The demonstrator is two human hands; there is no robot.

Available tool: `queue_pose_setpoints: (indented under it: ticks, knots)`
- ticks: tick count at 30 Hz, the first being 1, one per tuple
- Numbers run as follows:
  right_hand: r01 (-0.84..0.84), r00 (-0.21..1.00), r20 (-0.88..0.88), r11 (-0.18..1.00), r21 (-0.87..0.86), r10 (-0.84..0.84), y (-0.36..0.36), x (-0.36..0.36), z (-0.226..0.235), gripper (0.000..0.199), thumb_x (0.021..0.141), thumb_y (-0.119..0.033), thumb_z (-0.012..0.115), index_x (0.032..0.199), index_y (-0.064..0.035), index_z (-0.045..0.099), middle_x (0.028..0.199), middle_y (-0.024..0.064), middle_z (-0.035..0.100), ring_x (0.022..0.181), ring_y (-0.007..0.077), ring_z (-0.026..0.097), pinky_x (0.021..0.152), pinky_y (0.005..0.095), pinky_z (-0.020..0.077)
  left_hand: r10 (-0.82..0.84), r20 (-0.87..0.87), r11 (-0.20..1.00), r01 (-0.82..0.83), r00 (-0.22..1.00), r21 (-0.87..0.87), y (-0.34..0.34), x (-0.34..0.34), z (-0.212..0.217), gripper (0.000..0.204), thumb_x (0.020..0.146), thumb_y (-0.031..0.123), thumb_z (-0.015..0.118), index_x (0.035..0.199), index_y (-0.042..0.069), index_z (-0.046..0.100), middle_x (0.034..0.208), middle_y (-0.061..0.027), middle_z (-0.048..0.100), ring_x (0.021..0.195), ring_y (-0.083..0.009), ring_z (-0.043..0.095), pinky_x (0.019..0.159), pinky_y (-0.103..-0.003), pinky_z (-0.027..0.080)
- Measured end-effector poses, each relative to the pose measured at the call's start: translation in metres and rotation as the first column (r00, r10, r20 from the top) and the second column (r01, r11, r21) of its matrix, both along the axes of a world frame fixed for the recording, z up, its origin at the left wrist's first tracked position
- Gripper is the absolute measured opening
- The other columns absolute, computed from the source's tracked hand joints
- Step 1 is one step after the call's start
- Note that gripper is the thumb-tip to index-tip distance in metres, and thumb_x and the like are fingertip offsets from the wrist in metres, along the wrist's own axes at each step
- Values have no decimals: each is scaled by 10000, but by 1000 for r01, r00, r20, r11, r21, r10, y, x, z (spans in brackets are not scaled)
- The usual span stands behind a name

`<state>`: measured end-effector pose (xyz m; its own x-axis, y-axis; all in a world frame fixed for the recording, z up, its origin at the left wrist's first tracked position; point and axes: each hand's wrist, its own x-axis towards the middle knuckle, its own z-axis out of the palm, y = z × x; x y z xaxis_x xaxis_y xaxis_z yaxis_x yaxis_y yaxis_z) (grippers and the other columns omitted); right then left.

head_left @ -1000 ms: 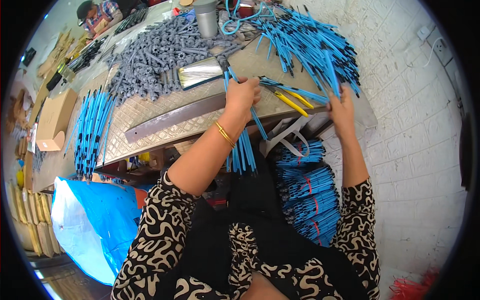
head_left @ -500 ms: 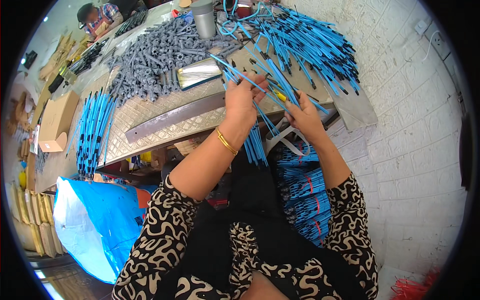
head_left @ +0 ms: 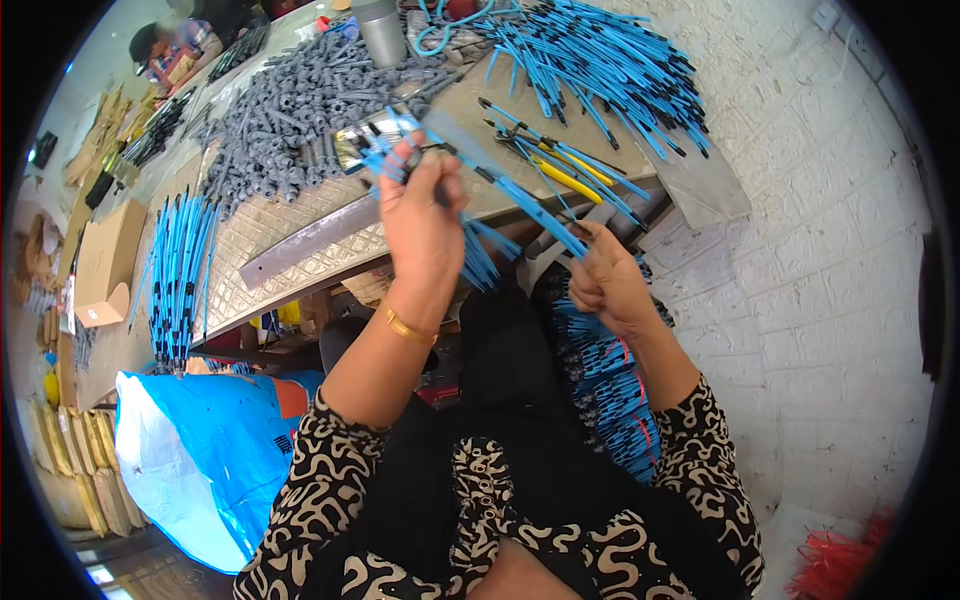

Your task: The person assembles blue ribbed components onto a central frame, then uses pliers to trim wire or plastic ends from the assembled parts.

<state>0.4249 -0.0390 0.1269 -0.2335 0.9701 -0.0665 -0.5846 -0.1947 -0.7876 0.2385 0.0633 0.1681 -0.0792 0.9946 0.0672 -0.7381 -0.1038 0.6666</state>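
Observation:
My left hand (head_left: 420, 205), a gold bangle at its wrist, is closed around a bundle of thin blue tubes with black fittings; their lower ends (head_left: 482, 262) fan out below the hand, over the table's front edge. Motion blurs the top of this bundle. To the right, my right hand (head_left: 610, 280) grips the lower ends of a few more blue tubes (head_left: 530, 205), which slant up and left toward my left hand. Beyond the right hand, a tool with yellow handles (head_left: 572, 182) lies on the table among a few loose blue tubes with black ends.
A big heap of blue tubes (head_left: 610, 70) lies at the back right, grey plastic fittings (head_left: 275, 125) back left. A grey metal bar (head_left: 310, 240) runs along the front edge. A cardboard box (head_left: 112, 255) stands far left, above a blue bag (head_left: 215, 450). Another person (head_left: 175, 50) sits behind.
My right hand has moved down and toward me, gripping tubes by their ends. The left hand has shifted left with its bundle. The yellow-handled tool now shows uncovered on the table.

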Motion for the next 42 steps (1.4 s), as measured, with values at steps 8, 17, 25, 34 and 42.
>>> queue_pose_setpoints:
  ticks: [8, 17, 25, 34, 42]
  knots:
    - [-232, -141, 484, 504, 832, -864, 23, 48, -7, 340, 843, -158, 563, 1150, -56, 457, 756, 82, 535, 610, 216, 515, 557, 298, 417, -301, 61, 946, 290, 952, 144, -66, -72, 10, 124, 894, 135, 510, 1005, 86, 540, 537, 11, 394, 424, -71, 322, 398, -213, 250]
    - [-232, -384, 583, 686, 690, -716, 30, 41, -9, 313, 830, -136, 552, 1131, -69, 501, 841, 146, 598, 745, 319, 587, 617, 384, 468, -575, -50, 815, 577, 817, 50, -82, -135, 11, 255, 918, 175, 472, 1146, 63, 493, 765, -86, 589, 493, -88, 427, 456, -207, 340]
    - [-18, 156, 675, 681, 732, -721, -10, -45, 14, 187, 865, -110, 514, 1041, -46, 506, 745, 152, 577, 654, 285, 591, 595, 321, 461, -278, -31, 953, 272, 960, -130, -74, -124, 27, 288, 901, 91, 470, 1178, 15, 480, 1078, -214, 581, 939, -285, 588, 797, -340, 462]
    - [-446, -144, 726, 699, 559, -673, -22, -104, 30, 100, 859, -114, 543, 920, -35, 533, 725, 152, 593, 615, 309, 594, 558, 354, 476, -217, 24, 966, 218, 976, -142, -61, -142, 6, 242, 893, 65, 462, 1129, 15, 472, 1112, -203, 565, 1034, -302, 562, 882, -386, 435]
    - [-173, 190, 658, 635, 753, -728, -19, -107, 52, 149, 903, -150, 510, 985, -39, 564, 573, 16, 507, 511, 94, 515, 466, 249, 380, -115, -9, 978, 111, 993, -174, -67, -156, 20, 188, 894, 79, 478, 1078, 43, 493, 1015, -160, 601, 942, -254, 593, 825, -367, 465]
